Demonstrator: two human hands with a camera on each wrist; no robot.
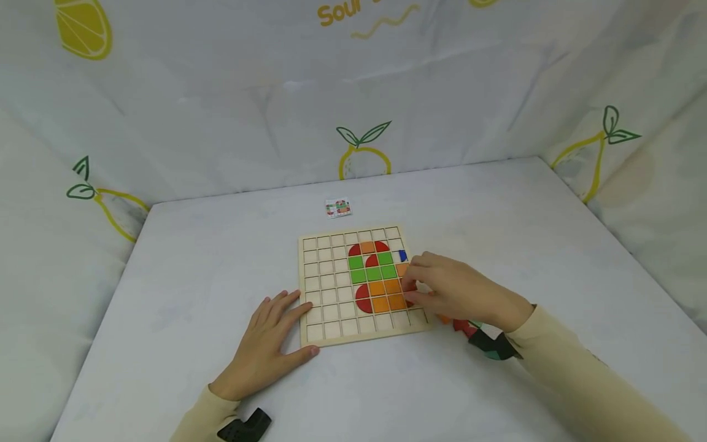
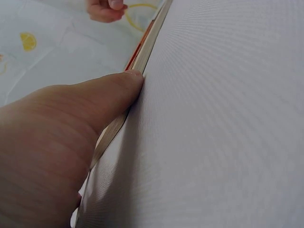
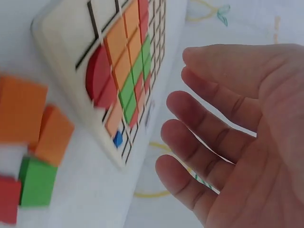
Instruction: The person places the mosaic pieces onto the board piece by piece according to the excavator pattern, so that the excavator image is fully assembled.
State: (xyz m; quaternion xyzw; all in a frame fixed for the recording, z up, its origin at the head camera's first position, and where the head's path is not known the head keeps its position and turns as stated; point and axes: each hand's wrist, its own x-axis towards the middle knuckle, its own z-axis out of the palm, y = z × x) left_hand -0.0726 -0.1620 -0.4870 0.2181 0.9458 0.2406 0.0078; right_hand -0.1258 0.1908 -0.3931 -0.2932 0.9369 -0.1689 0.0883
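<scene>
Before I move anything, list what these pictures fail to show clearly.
Small card: head view, its pattern is too small to read exactly.
Board: head view, its right edge is partly behind the right hand.
Loose red piece: right wrist view, blurred and cut off by the left edge.
Left hand: left wrist view, cut off by the picture's left edge.

Bench [image 1: 193, 276] showing plain white. Board [image 1: 326, 267] showing pale wood, dark grid lines crossing it. Red tiles [image 1: 363, 299], orange tiles [image 1: 379, 304], green tiles [image 1: 359, 275] and blue piece [image 1: 402, 255] colouring it. Loose blocks [image 3: 21, 109] showing orange, green, red. Card [image 1: 338, 207] towards bench's far edge bearing red, green, orange print on white. Cloth [image 1: 221, 123] beyond far edge showing white, yellow lemons [image 1: 364, 164], green leaves [image 1: 375, 133] patterning it.
</scene>
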